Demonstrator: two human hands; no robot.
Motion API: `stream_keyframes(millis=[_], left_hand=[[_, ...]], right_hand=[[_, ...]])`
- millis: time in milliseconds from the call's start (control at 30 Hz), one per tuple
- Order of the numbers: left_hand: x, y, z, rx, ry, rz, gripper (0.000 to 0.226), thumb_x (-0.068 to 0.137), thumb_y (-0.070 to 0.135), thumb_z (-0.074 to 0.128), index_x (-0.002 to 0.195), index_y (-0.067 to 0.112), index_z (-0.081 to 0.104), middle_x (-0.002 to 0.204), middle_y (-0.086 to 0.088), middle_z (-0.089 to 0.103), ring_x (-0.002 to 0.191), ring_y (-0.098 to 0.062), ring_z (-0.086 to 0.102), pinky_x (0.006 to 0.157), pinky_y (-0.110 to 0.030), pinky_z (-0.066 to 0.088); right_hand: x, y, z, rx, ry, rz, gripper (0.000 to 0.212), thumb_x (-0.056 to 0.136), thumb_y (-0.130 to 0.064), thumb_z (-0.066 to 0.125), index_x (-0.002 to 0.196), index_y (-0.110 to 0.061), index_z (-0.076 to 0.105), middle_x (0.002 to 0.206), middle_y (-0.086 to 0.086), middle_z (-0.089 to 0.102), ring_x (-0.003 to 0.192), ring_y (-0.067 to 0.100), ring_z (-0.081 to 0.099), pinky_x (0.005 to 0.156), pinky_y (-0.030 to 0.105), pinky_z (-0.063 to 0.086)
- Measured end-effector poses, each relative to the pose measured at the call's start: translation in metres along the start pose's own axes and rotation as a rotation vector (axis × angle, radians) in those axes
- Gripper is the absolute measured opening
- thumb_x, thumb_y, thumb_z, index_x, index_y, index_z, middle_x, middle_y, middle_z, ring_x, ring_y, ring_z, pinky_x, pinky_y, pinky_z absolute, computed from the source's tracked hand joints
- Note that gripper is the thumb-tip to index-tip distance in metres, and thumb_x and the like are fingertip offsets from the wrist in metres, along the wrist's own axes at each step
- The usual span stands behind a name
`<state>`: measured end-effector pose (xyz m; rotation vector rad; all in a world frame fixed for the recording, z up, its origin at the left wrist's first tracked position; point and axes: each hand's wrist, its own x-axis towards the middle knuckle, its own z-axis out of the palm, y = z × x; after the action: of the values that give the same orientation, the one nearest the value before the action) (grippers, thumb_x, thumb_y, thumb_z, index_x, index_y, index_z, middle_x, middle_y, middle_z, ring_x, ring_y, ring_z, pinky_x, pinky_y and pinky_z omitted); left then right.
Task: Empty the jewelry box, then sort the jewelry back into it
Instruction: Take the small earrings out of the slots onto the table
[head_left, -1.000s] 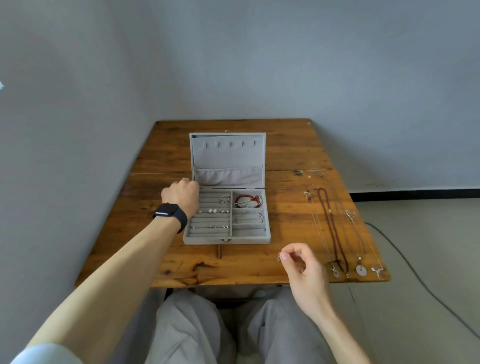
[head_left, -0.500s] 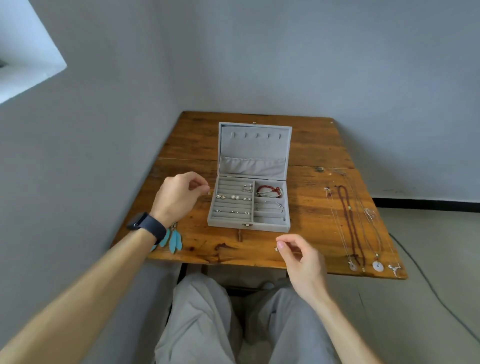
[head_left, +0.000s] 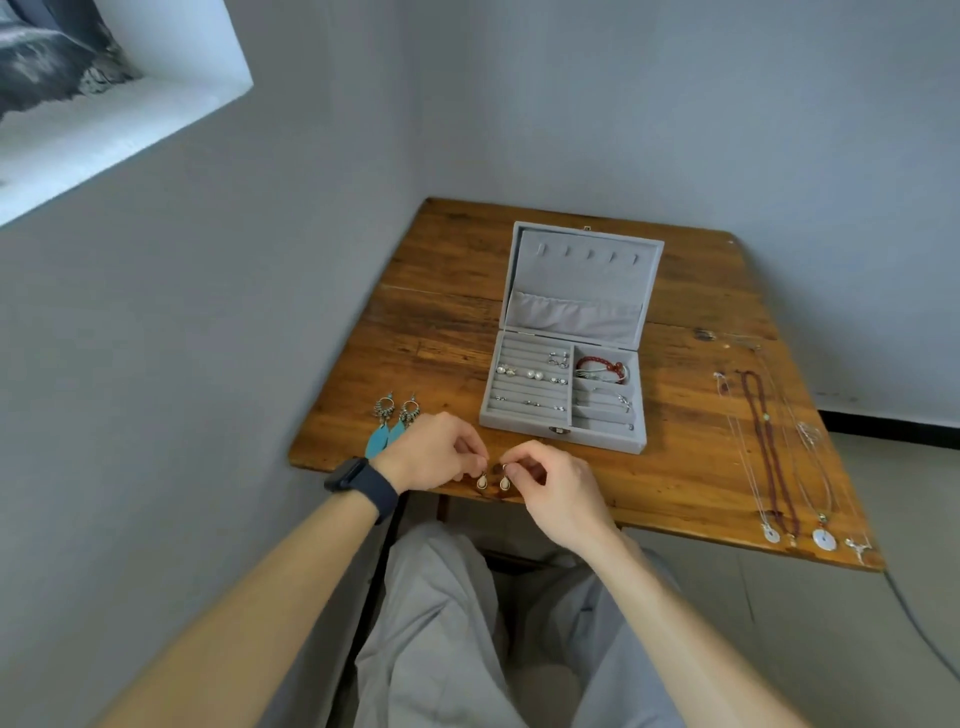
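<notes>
Free table (head_left: 680, 426) strip between jewelry box (head_left: 519, 427) and necklaces (head_left: 766, 417)

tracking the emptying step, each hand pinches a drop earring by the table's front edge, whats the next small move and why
Probably lay both drop earrings on the table beside the teal feather earrings and let go: the left hand and right hand each pinch one, and the jewelry box still holds pearl studs and a red bracelet.

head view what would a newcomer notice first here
The open grey jewelry box sits in the middle of the table, a red bracelet inside. Nearer, the left hand and right hand each pinch one of two pale drop earrings. Several necklaces lie stretched along its right side.
</notes>
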<state>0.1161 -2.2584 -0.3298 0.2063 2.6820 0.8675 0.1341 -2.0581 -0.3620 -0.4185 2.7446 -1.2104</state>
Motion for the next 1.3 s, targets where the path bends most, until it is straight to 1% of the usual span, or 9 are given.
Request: stream_keyframes(millis=[133, 200, 267, 467, 567, 767, 967, 1167, 1300], left_hand=[[0.013, 0.004, -0.004, 0.048, 0.063, 0.004, 0.01, 0.091, 0.029, 0.071, 0.098, 0.026, 0.078, 0.087, 0.013, 0.069, 0.08, -0.001, 0.061, 0.074, -0.013, 0.044], [0.018, 0.004, -0.006, 0.048, 0.054, 0.001, 0.011, 0.093, 0.029, 0.07, 0.1, 0.025, 0.077, 0.088, 0.011, 0.068, 0.073, 0.0, 0.059, 0.071, -0.014, 0.044], [0.021, 0.005, -0.006, 0.059, 0.046, 0.0, 0.013, 0.094, 0.028, 0.068, 0.103, 0.024, 0.077, 0.088, 0.01, 0.067, 0.067, 0.001, 0.056, 0.071, -0.016, 0.045], [0.025, 0.007, -0.002, 0.084, 0.1, 0.009, 0.016, 0.095, 0.027, 0.066, 0.106, 0.023, 0.076, 0.094, 0.004, 0.07, 0.067, 0.0, 0.055, 0.078, -0.025, 0.052], [0.026, 0.005, 0.001, 0.07, 0.122, -0.002, 0.015, 0.094, 0.028, 0.067, 0.105, 0.025, 0.076, 0.097, 0.005, 0.072, 0.084, -0.007, 0.064, 0.081, -0.024, 0.054], [0.025, 0.004, 0.005, 0.03, 0.152, -0.017, 0.016, 0.092, 0.03, 0.068, 0.104, 0.024, 0.077, 0.097, 0.005, 0.074, 0.09, -0.01, 0.066, 0.085, -0.028, 0.056], [0.024, 0.004, 0.007, 0.055, 0.172, -0.022, 0.018, 0.093, 0.031, 0.066, 0.107, 0.026, 0.076, 0.101, 0.007, 0.073, 0.093, -0.008, 0.065, 0.085, -0.026, 0.054], [0.02, 0.007, 0.013, 0.076, 0.255, -0.042, 0.019, 0.094, 0.036, 0.063, 0.109, 0.029, 0.074, 0.103, 0.009, 0.073, 0.095, -0.008, 0.065, 0.086, -0.033, 0.056], [0.006, 0.003, 0.017, 0.088, 0.357, 0.011, 0.016, 0.094, 0.033, 0.063, 0.109, 0.03, 0.068, 0.102, 0.011, 0.068, 0.092, -0.006, 0.063, 0.08, -0.029, 0.056]], right_hand=[[0.018, -0.003, 0.003, -0.05, 0.003, 0.029, 0.016, 0.098, -0.034, 0.059, 0.108, -0.034, 0.071, 0.1, -0.014, 0.069, 0.091, 0.004, 0.06, 0.078, 0.026, 0.053], [0.023, -0.003, 0.003, -0.085, 0.012, 0.047, 0.017, 0.097, -0.035, 0.059, 0.108, -0.035, 0.071, 0.104, -0.012, 0.069, 0.09, 0.005, 0.06, 0.07, 0.019, 0.047], [0.026, -0.002, 0.003, -0.102, 0.026, 0.062, 0.017, 0.097, -0.036, 0.059, 0.108, -0.035, 0.072, 0.106, -0.012, 0.07, 0.091, 0.006, 0.06, 0.068, 0.019, 0.043], [0.03, 0.0, 0.009, -0.093, 0.095, 0.087, 0.017, 0.097, -0.039, 0.059, 0.108, -0.037, 0.072, 0.105, -0.014, 0.071, 0.092, 0.007, 0.064, 0.07, 0.023, 0.053], [0.029, 0.001, 0.012, -0.085, 0.14, 0.073, 0.018, 0.096, -0.039, 0.06, 0.109, -0.036, 0.072, 0.104, -0.014, 0.072, 0.091, 0.006, 0.066, 0.074, 0.025, 0.057], [0.025, 0.01, 0.017, -0.077, 0.252, 0.0, 0.023, 0.096, -0.029, 0.064, 0.117, -0.025, 0.073, 0.11, -0.004, 0.071, 0.099, 0.01, 0.065, 0.082, 0.018, 0.05], [0.022, 0.012, 0.014, -0.016, 0.251, -0.009, 0.025, 0.094, -0.022, 0.066, 0.118, -0.022, 0.072, 0.111, -0.004, 0.072, 0.1, 0.011, 0.065, 0.088, 0.025, 0.054], [0.016, 0.014, 0.015, -0.022, 0.254, -0.046, 0.025, 0.093, -0.021, 0.068, 0.117, -0.024, 0.07, 0.109, -0.01, 0.068, 0.09, 0.0, 0.059, 0.075, 0.007, 0.045], [0.007, 0.021, 0.023, -0.108, 0.347, -0.083, 0.015, 0.09, -0.024, 0.072, 0.104, -0.022, 0.075, 0.099, -0.009, 0.063, 0.085, 0.008, 0.062, 0.072, 0.02, 0.052]])
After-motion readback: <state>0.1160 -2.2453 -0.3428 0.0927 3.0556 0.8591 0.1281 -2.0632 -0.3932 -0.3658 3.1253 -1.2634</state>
